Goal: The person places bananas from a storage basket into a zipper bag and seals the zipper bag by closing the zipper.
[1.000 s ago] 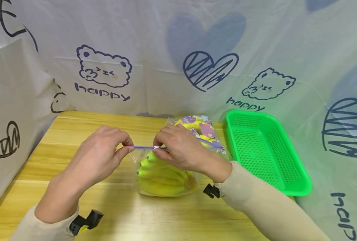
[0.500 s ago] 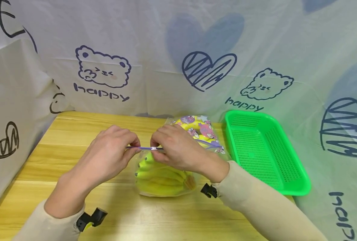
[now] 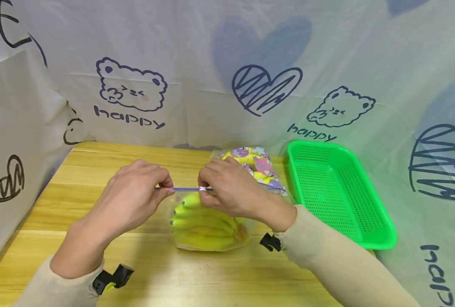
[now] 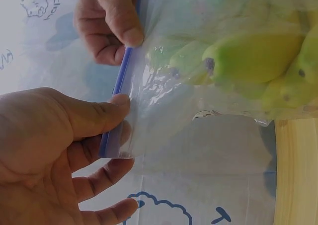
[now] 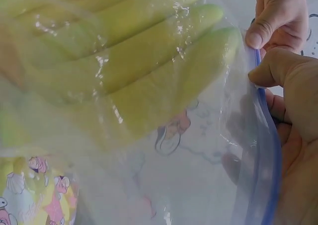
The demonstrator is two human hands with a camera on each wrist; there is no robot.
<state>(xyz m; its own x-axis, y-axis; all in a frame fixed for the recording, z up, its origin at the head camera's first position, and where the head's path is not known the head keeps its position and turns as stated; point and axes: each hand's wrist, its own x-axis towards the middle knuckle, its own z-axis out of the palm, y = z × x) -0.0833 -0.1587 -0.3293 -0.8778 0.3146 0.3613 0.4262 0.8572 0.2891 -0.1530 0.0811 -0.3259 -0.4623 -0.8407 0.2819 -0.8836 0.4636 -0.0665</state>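
Note:
A clear zip bag with a bunch of yellow-green bananas inside hangs or stands between the hands, above the table. My left hand pinches the end of its blue-purple zip strip between thumb and index finger; the other fingers are spread in the left wrist view. On the same strip, my right hand pinches at a small white slider with thumb and curled fingers. A short stretch of strip shows between the hands. The right hand hides the strip's far part.
Behind the bananas lies a clear packet with a cartoon print in yellow, pink and purple. A green perforated basket stands on the right of the wooden table. White printed cloth hangs behind and at both sides.
The hands came closer together, then parted again. Over the last half second the right hand and the white slider moved right along the strip, while the left hand shifted slightly left.

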